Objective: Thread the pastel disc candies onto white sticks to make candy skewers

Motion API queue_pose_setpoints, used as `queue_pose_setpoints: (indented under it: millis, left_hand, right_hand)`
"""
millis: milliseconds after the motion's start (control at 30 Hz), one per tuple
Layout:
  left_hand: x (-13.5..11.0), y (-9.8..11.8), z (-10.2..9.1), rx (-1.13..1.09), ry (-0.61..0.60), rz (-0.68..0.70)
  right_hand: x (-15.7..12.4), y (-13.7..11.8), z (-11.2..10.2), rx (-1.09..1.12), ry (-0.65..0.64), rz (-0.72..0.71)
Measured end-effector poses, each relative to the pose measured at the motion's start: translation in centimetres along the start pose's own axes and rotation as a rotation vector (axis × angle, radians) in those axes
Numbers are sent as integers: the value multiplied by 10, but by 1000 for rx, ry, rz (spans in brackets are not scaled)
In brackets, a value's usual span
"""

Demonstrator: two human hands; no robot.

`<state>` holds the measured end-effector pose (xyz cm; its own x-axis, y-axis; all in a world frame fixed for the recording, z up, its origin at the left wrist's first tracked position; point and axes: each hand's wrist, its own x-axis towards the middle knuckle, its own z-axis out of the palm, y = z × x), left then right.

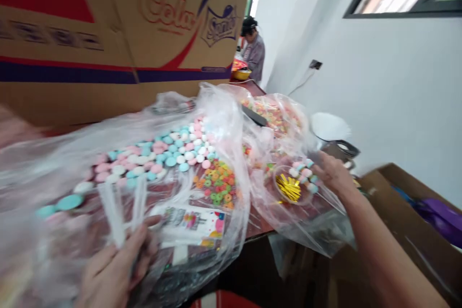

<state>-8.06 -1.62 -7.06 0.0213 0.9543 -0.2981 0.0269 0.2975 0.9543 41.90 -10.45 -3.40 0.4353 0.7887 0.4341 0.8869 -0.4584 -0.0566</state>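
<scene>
My left hand (117, 264) is at the lower left, its fingers curled round the lower ends of some translucent white plastic strips (114, 214); their exact kind is unclear. Beside it lies a printed card (193, 221) with colourful pictures. Beyond are pink, white and blue round candies (169, 151) and small ring-shaped candies (218, 185) on clear plastic. My right hand (334, 173) reaches out on the right, blurred, and its fingertips are hard to make out. Close to it are pastel candies (305, 173) and a clear round tub (276, 180) with gold twist ties (289, 187).
A large cardboard box (119, 57) stands behind the candies. More small candies lie in a clear bag (279, 118), near a dark handle (254, 115). An open carton (393, 207) with a purple item (442, 219) stands at right. Another person (254, 53) is in the background.
</scene>
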Motion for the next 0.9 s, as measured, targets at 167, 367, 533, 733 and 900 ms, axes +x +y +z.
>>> queue_pose_setpoints:
  millis: [167, 367, 533, 733, 900]
  left_hand:
    - [-10, 2, 1, -100, 24, 61]
    - [-6, -6, -3, -56, -54, 33]
    - [-7, -9, -4, -81, -76, 11]
    - [-11, -4, -2, -60, -71, 0]
    - [-9, -9, -3, -16, -76, 38]
  right_hand:
    - [17, -70, -13, 209, 184, -121]
    - [20, -219, -32, 688, -109, -389]
    - [-11, -303, -19, 1019, -659, -362]
    - [-46, -353, -10, 1462, -1033, -223]
    - [-53, -366, -8, 1409, -888, -153]
